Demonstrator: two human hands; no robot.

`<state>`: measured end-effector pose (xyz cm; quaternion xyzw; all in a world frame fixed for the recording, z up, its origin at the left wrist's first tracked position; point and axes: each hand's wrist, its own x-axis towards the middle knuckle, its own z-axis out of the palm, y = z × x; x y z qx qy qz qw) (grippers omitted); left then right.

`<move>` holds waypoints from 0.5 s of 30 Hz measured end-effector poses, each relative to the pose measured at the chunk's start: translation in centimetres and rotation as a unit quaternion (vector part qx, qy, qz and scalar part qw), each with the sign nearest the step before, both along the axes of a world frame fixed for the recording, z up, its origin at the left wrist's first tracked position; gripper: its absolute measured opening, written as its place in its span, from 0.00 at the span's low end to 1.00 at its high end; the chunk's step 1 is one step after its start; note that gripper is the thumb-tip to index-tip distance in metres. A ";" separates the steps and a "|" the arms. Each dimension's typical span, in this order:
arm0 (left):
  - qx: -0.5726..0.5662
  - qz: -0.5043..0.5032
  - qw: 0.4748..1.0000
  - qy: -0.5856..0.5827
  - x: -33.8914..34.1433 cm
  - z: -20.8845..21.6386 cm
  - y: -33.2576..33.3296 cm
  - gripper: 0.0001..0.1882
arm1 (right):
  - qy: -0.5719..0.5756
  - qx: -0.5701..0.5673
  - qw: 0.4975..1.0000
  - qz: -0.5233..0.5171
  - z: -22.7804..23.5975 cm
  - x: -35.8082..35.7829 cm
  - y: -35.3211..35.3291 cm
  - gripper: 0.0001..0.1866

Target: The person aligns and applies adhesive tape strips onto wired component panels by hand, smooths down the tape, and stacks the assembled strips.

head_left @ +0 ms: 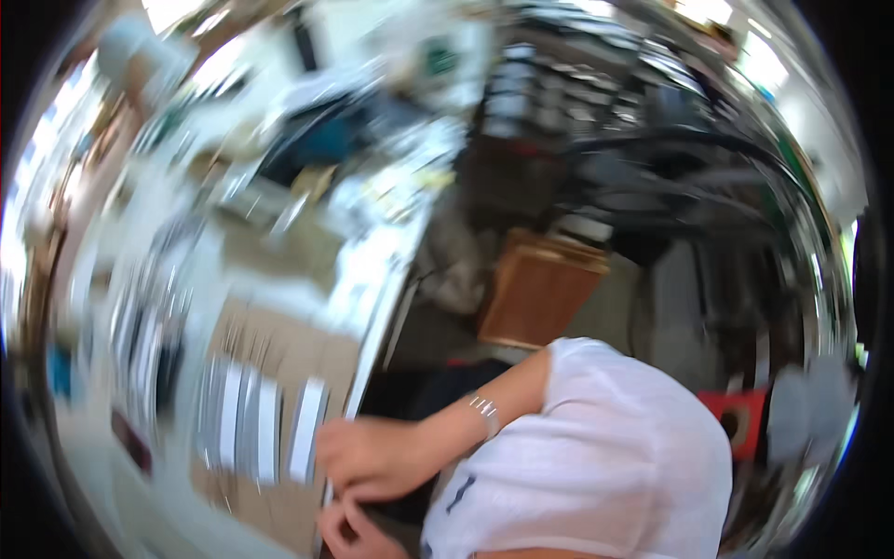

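White-and-grey strips [268, 430] lined up on brown cardboard [265, 517] atop a pale table [368, 298], the right hand [377, 456] just beside the nearest strip, fingers curled, left hand [372, 543] close below, whether either grips anything impossible to tell through blur

Pale worktable [363, 284], cluttered toward the far end, where a dark-and-teal bundle [326, 140] lies, blurred. Brown boxlike object [540, 293] right of the table edge; farther right, a red object [752, 410] beside a grey rounded one [810, 410]. Upper left: person [135, 51] in light blue.
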<state>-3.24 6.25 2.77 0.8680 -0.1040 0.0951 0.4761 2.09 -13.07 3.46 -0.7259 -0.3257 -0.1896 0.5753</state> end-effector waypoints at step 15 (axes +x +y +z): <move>0.075 0.046 0.988 -0.124 1.3 0.3 0.0 0.10 | 0.103 -0.186 0.966 -0.148 3.2 2.1 -2.4 0.05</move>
